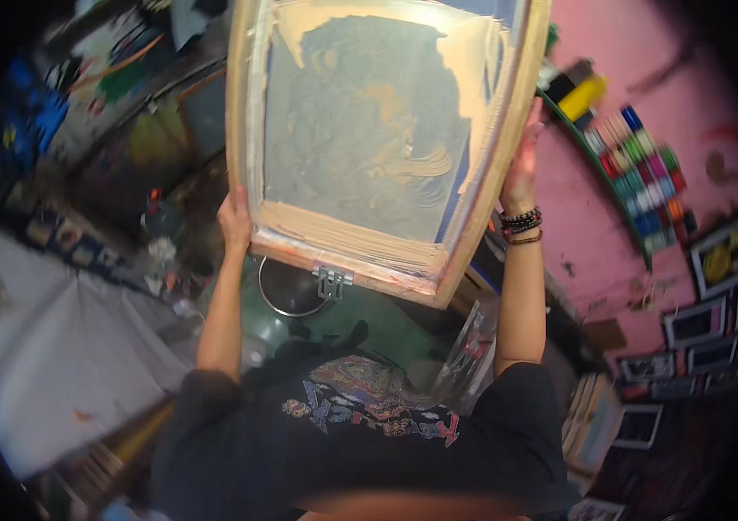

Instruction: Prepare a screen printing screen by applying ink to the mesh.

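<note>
A wooden-framed screen (360, 130) with grey mesh, a dark patterned area and cream paste along its inner edges is held up in front of me at the top centre. My left hand (234, 217) grips its left side near the lower corner. My right hand (523, 174), with dark bead bracelets at the wrist, holds the right side higher up, its fingers partly behind the frame. A metal hinge clamp (332, 282) is fixed to the frame's lower edge.
A round dark basin (289, 297) lies below the frame. A pink wall (647, 43) at the right carries a green shelf of coloured containers (634, 174) and several small pictures (695, 321). A pale sheet (74, 347) is at lower left; cluttered paint-stained surfaces (117, 78) are at upper left.
</note>
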`<state>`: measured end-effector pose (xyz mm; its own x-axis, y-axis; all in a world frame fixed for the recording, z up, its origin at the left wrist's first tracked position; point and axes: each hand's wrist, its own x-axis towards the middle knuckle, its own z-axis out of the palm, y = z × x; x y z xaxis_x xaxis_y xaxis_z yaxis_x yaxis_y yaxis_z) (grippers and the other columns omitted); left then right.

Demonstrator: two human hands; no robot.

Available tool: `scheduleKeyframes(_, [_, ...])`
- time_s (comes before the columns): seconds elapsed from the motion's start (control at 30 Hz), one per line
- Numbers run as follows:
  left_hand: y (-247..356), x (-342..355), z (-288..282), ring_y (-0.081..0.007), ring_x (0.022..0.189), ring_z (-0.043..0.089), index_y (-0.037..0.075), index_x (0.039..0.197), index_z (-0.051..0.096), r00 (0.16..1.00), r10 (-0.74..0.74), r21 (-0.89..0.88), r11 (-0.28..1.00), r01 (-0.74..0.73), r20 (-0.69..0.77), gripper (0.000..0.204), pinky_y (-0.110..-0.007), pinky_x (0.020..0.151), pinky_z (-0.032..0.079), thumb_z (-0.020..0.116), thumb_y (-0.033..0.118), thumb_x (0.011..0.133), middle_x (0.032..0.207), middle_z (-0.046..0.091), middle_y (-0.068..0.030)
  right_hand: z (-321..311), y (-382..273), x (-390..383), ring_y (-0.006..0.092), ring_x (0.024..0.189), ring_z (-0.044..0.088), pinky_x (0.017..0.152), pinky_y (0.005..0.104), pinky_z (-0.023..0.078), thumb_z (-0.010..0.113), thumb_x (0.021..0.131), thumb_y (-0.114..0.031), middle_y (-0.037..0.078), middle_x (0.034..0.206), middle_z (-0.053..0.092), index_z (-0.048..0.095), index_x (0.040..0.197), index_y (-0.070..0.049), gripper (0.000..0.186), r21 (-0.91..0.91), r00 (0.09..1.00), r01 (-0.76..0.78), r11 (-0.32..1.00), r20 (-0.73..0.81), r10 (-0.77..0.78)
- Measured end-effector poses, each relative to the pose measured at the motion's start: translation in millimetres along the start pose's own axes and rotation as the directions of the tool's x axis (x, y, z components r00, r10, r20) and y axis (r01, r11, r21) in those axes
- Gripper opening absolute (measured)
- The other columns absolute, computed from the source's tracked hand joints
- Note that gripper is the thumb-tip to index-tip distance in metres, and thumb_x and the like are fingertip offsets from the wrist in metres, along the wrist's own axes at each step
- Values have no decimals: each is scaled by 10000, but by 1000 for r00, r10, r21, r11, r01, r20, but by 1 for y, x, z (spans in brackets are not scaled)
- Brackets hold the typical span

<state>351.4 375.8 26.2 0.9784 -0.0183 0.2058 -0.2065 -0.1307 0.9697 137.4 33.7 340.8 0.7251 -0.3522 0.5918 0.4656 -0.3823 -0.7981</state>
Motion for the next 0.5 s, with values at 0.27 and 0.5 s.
scheduleKeyframes(0.27, [27,17,19,-139,771,542,-58,1033,648,950,299,-183,943,-280,91,665,-309,696,468,523,593,988,847,630,-22,-49,6,-130,188,1383,396,1125,349,380,389,1051,-541,98,1539,369,219,1573,-59,731,42,928,-87,995,-359,96])
scheduleKeyframes(0.5, [54,26,43,-159,728,571,-28,940,617,906,359,-521,830,-199,225,568,-321,682,482,550,533,992,797,600,-39,-16,-63,-197,264,1541,54,1234,362,83,384,1048,-529,203,1662,70,42,1571,48,850,-455,788,179,872,-465,-404])
